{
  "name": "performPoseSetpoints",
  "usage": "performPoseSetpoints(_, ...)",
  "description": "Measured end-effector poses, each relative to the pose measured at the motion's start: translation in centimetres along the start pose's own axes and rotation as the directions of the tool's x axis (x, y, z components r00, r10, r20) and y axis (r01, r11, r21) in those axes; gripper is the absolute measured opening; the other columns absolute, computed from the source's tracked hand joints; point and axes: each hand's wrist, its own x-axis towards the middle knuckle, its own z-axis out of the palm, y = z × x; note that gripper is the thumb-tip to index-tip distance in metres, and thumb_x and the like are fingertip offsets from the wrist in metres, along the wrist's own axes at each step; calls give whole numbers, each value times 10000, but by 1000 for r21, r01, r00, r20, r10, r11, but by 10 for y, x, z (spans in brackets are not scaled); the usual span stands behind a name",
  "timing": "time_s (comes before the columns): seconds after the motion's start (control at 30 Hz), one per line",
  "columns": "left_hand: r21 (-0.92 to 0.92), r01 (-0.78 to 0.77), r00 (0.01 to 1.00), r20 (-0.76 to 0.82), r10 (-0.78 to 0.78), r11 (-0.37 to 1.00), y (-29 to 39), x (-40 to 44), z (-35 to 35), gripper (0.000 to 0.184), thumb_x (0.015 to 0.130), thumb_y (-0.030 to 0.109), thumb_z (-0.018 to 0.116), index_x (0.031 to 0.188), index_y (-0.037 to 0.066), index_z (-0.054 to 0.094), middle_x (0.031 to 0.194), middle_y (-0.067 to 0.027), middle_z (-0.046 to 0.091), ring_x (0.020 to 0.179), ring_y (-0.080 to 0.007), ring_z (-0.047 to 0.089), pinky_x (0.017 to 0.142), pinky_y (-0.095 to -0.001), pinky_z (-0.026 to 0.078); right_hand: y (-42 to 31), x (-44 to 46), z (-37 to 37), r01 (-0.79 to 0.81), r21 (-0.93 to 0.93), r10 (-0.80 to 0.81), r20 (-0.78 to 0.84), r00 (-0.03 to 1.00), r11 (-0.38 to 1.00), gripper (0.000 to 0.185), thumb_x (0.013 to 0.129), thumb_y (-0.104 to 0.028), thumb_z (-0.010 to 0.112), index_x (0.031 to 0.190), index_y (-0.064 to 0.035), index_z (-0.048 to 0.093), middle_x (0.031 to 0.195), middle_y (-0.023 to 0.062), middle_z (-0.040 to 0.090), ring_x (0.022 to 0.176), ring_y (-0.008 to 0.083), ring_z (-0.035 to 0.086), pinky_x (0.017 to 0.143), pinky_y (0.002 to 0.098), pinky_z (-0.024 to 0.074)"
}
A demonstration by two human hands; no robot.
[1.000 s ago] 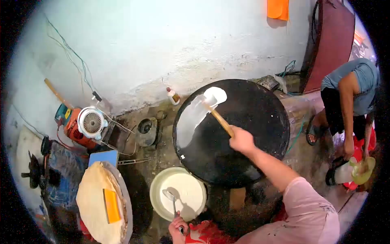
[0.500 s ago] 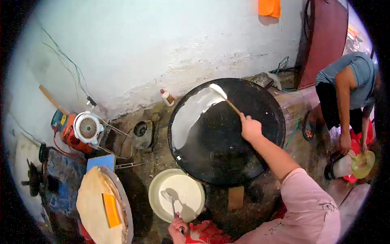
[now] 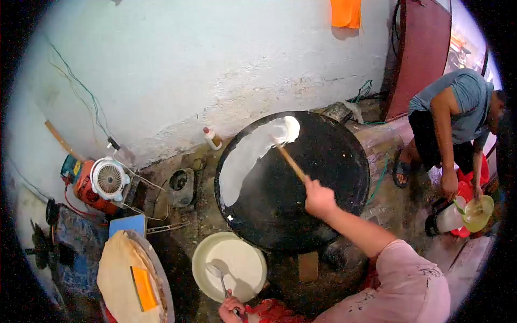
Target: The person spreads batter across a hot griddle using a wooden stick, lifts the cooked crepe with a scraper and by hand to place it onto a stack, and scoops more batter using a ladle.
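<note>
My right hand point(image 3: 320, 200) is wrapped round the handle of a wooden spreader point(image 3: 292, 162), reaching over a large round black griddle point(image 3: 318, 215). The spreader's head lies in white batter point(image 3: 242, 156), which forms a curved band along the griddle's far left side, with a thicker blob at its end. Low in the view, my left hand point(image 3: 231, 308) grips a metal ladle point(image 3: 215, 271). Its bowl is over a pale basin point(image 3: 200, 280) of white batter, at the near left of the griddle.
A stack of thin flatbreads point(image 3: 116, 274) with an orange-handled scraper point(image 3: 144, 289) on top stands left. Behind it are an orange blower machine point(image 3: 91, 188) and a blue board point(image 3: 128, 224). A bottle point(image 3: 212, 139) stands by the wall. At right a person point(image 3: 452, 118) bends over a yellow-green bowl point(image 3: 478, 213).
My right hand has drawn the spreader slightly toward me and left, and the batter's thick end now shows beyond its head. The left hand still holds the ladle over the basin.
</note>
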Motion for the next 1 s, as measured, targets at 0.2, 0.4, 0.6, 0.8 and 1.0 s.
performPoseSetpoints(0.2, -283, 168, 976, 180, -120, 944, -11, 31, -61, 180, 869, 98, 325, 692, 90, 353, 638, 3, 341, 538, -127, 364, 540, -185, 354, 51, 29, 3, -148, -75, 147, -27, 989, 986, 625, 698, -70, 550, 1283, -16, 337, 898, 160, 523, 667, 278, 603, 561, 376, 490)
performPoseSetpoints(0.4, -519, 542, 807, 542, -236, 661, -8, 35, -56, 161, 886, 129, 342, 736, 84, 379, 680, 7, 357, 582, -112, 367, 559, -171, 330, 9, 28, 2, -81, 37, 79, 63, 995, 996, 636, 691, -103, 582, 1268, -8, 331, 939, 148, 525, 727, 274, 606, 594, 374, 502)
performPoseSetpoints(0.6, -302, 221, 975, 54, -215, 927, -1, 29, -49, 102, 835, 75, 378, 737, 73, 406, 635, 0, 376, 510, -114, 373, 516, -198, 356, 72, 49, -15, -231, -96, 238, 79, 968, 968, 569, 748, -125, 555, 1268, -27, 345, 996, 153, 534, 788, 293, 606, 616, 354, 505)
performPoseSetpoints(0.8, -94, 84, 980, -174, -100, 992, 13, 4, -15, 135, 809, 106, 357, 707, 88, 443, 585, -1, 407, 480, -118, 400, 456, -232, 385, 131, -33, -38, -104, 665, 63, 86, 994, 739, 385, 839, -154, 517, 1200, -38, 453, 1080, 179, 566, 970, 323, 561, 852, 353, 440)
performPoseSetpoints(1.0, -405, 176, 979, -23, -203, 897, 44, -18, -15, 175, 789, 58, 355, 622, 86, 399, 557, -6, 390, 435, -117, 360, 411, -222, 372, 207, 52, 8, -115, 647, 224, -88, 971, 754, 389, 873, -46, 435, 1256, -110, 460, 737, 43, 595, 572, 116, 546, 537, 278, 455)
